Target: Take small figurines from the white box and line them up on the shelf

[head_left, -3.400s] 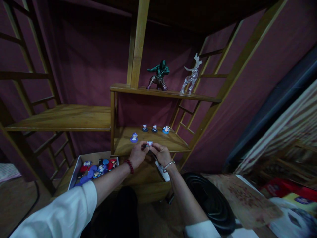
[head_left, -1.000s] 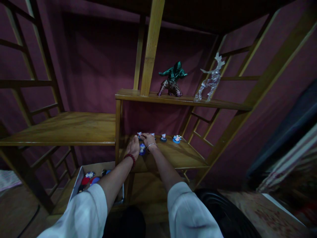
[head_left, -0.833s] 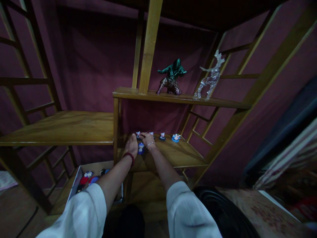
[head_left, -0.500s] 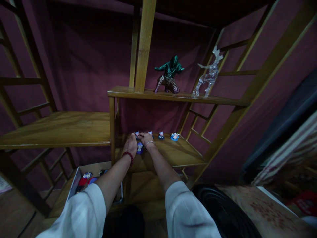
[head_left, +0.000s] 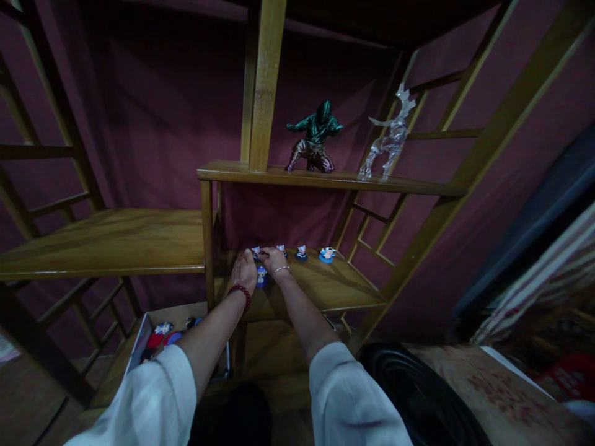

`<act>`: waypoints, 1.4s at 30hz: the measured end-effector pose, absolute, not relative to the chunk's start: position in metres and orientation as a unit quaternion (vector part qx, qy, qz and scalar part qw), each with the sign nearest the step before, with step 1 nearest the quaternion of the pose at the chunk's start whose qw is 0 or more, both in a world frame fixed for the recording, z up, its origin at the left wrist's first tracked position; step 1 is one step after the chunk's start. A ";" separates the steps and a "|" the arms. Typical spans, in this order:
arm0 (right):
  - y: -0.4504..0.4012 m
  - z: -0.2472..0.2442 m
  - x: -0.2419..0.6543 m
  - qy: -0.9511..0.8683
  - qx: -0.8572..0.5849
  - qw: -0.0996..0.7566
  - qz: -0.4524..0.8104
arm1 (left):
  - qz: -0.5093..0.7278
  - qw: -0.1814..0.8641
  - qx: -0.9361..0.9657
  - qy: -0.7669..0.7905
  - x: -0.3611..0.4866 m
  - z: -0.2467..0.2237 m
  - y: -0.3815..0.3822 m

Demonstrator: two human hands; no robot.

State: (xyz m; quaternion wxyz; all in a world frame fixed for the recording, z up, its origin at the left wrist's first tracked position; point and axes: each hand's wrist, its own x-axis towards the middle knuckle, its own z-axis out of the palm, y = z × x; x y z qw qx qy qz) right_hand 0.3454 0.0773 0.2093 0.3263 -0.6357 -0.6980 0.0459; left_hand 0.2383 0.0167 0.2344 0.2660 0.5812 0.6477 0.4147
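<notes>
My left hand (head_left: 244, 272), with a dark red bead bracelet, is closed at the left side of a small cat-like figurine (head_left: 256, 252) at the back of the lower shelf (head_left: 334, 291). From the right, my right hand (head_left: 273, 256), wearing a thin silver bangle, pinches the same figurine; its base is partly hidden by my fingers. Between my wrists a purple figurine (head_left: 261, 277) stands on a round purple base. Just past my right hand are two similar figurines, one partly covered (head_left: 281, 249) and one on a dark base (head_left: 302, 252). Farther right sits a figurine on a blue base (head_left: 327, 254).
Overhead, the upper shelf (head_left: 344, 180) bears a crouching green figure (head_left: 317, 137) and a clear deer statuette (head_left: 389, 137). An upright post (head_left: 207, 241) borders the left shelf (head_left: 116, 238). Below it, an open box (head_left: 143, 334) holds several figurines. A black rounded object (head_left: 409, 384) is lower right.
The view has shifted slightly, so the shelf unit appears a little farther left. My hands stay at the same figurine with hardly any movement.
</notes>
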 end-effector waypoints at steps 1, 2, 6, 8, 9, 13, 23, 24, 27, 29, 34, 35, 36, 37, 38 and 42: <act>0.076 0.209 0.346 -0.699 -0.632 0.330 0.051 | 0.411 0.273 0.583 0.646 0.238 0.235 0.016; 0.075 0.209 0.348 -0.699 -0.630 0.333 0.058 | 0.407 0.279 0.585 0.644 0.238 0.235 0.015; 0.068 0.210 0.353 -0.704 -0.621 0.331 0.092 | 0.393 0.288 0.601 0.634 0.237 0.237 0.014; 0.065 0.211 0.356 -0.713 -0.606 0.334 0.114 | 0.392 0.282 0.606 0.633 0.237 0.237 0.014; 0.064 0.211 0.356 -0.716 -0.599 0.336 0.124 | 0.392 0.280 0.605 0.634 0.238 0.237 0.014; 0.062 0.207 0.357 -0.702 -0.604 0.352 0.138 | 0.404 0.274 0.612 0.622 0.237 0.237 0.014; 0.056 0.205 0.356 -0.683 -0.597 0.400 0.135 | 0.394 0.279 0.602 0.637 0.237 0.236 0.013; 0.057 0.205 0.356 -0.681 -0.596 0.403 0.137 | 0.390 0.279 0.603 0.637 0.237 0.237 0.013; 0.057 0.204 0.357 -0.679 -0.588 0.416 0.147 | 0.387 0.283 0.602 0.638 0.237 0.237 0.011; 0.057 0.204 0.359 -0.680 -0.580 0.422 0.153 | 0.394 0.281 0.598 0.639 0.236 0.238 0.010; 0.053 0.206 0.361 -0.697 -0.564 0.422 0.133 | 0.408 0.279 0.597 0.632 0.236 0.237 0.012; 0.053 0.206 0.361 -0.699 -0.564 0.419 0.129 | 0.408 0.283 0.595 0.632 0.236 0.236 0.012; 0.052 0.207 0.361 -0.700 -0.565 0.418 0.127 | 0.409 0.285 0.594 0.632 0.236 0.236 0.013; 0.052 0.207 0.361 -0.700 -0.566 0.416 0.127 | 0.410 0.286 0.593 0.631 0.236 0.235 0.013; 0.052 0.207 0.360 -0.699 -0.568 0.416 0.129 | 0.410 0.286 0.594 0.630 0.237 0.235 0.013; 0.052 0.208 0.360 -0.687 -0.574 0.421 0.144 | 0.400 0.284 0.606 0.626 0.236 0.237 0.012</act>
